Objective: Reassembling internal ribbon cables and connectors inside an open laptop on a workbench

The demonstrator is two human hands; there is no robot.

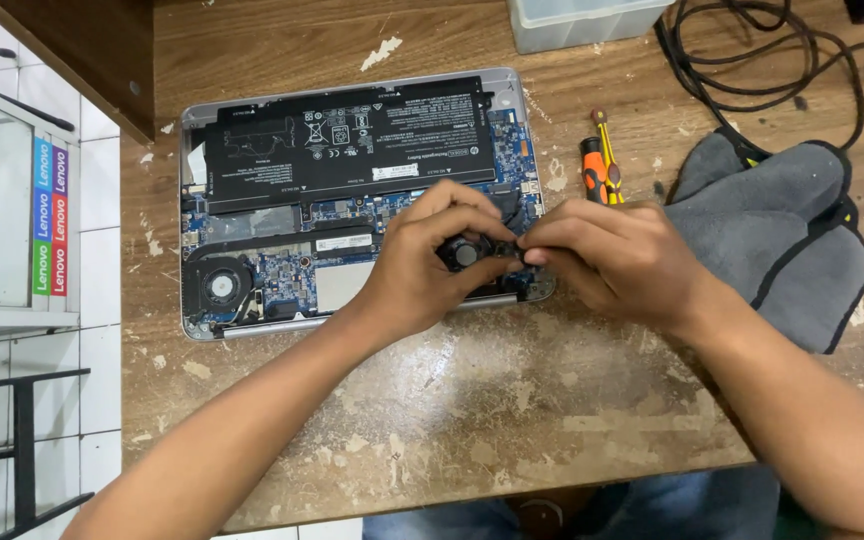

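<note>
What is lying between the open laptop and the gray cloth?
In the head view, two screwdrivers with orange, black and yellow handles lie on the bare wooden table between the open laptop and the gray cloth.

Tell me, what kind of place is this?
Probably a small computer repair bench. An opened laptop lies on a worn wooden table, both hands hold its small black fan, and screwdrivers lie nearby.

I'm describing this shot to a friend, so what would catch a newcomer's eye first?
An opened laptop lies mid-table, its black battery uppermost. Both hands meet over its lower right corner, left hand and right hand pinching a small black fan. Right of them lie screwdrivers and a grey cloth.
</note>
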